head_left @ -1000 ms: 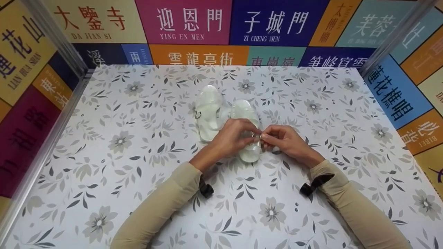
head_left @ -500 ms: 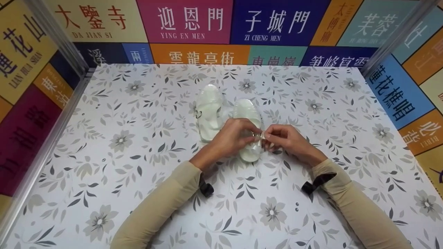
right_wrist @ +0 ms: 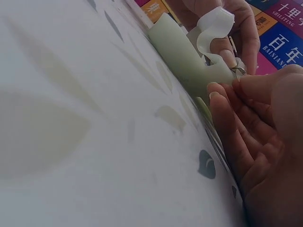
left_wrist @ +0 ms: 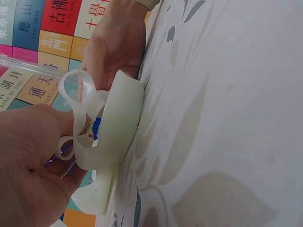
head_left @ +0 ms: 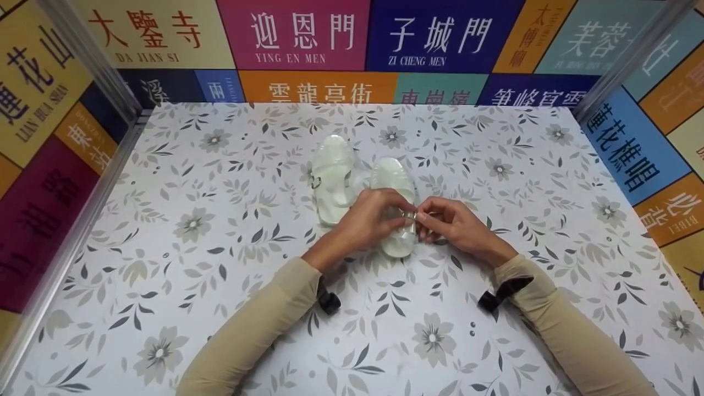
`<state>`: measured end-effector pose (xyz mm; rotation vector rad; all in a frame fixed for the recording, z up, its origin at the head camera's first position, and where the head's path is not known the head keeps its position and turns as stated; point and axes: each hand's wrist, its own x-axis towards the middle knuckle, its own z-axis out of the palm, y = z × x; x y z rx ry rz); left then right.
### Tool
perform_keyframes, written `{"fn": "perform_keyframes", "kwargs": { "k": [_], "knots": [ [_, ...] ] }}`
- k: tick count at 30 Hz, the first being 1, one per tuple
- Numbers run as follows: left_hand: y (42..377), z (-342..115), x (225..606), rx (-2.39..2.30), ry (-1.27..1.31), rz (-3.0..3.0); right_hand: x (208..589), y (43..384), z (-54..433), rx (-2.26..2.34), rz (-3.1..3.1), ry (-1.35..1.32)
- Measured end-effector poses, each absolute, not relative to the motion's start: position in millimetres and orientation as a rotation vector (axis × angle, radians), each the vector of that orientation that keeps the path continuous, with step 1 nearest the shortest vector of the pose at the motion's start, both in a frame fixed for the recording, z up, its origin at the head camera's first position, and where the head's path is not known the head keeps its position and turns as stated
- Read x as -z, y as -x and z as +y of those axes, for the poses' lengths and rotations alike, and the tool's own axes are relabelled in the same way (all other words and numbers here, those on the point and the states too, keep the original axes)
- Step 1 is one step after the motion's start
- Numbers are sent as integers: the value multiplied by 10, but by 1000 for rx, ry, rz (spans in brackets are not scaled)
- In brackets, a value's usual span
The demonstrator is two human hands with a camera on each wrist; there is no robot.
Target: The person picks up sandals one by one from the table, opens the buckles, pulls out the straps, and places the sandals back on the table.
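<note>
Two pale green-white sandals lie side by side: the left sandal (head_left: 332, 184) a little farther back, the right sandal (head_left: 391, 175) under the hands. My left hand (head_left: 367, 220) reaches across the right sandal and pinches the small metal buckle (right_wrist: 239, 69) at its outer side between thumb and fingers. Close against it, my right hand (head_left: 455, 223) pinches the end of the ankle strap at the buckle, thumb against index finger. In the left wrist view the sandal's straps loop up above the thick sole (left_wrist: 124, 111). Fingers partly cover the buckle and strap end.
The table (head_left: 192, 291) has a grey leaf-and-flower cover. Coloured panels with Chinese lettering (head_left: 300, 33) enclose its back and sides. Each wrist wears a dark camera band, such as the left band (head_left: 328, 300). A metal buckle (head_left: 315, 181) shows on the left sandal's side.
My right hand drew slightly right, away from the buckle, then came back to it. My left hand has kept its pinch in place. The sandals have hardly shifted.
</note>
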<state>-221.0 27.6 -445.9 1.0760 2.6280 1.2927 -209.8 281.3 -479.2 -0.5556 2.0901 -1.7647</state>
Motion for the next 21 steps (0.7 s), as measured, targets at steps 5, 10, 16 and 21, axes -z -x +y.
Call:
{"fn": "perform_keyframes", "kwargs": {
  "k": [5,10,16,21],
  "knots": [
    [2219,269,4458,-1296,-1109,2627,4809,2119,2820,1767,2149,603],
    [2219,266,4466,-1312,-1128,2619,4818,2120,2815,1782,2156,599],
    [2207,281,4471,-1319,-1090,2604,4818,2106,2816,1790,2169,588],
    [2208,274,4464,-1310,-1074,2605,4815,2109,2804,1783,2167,576]
  ]
}}
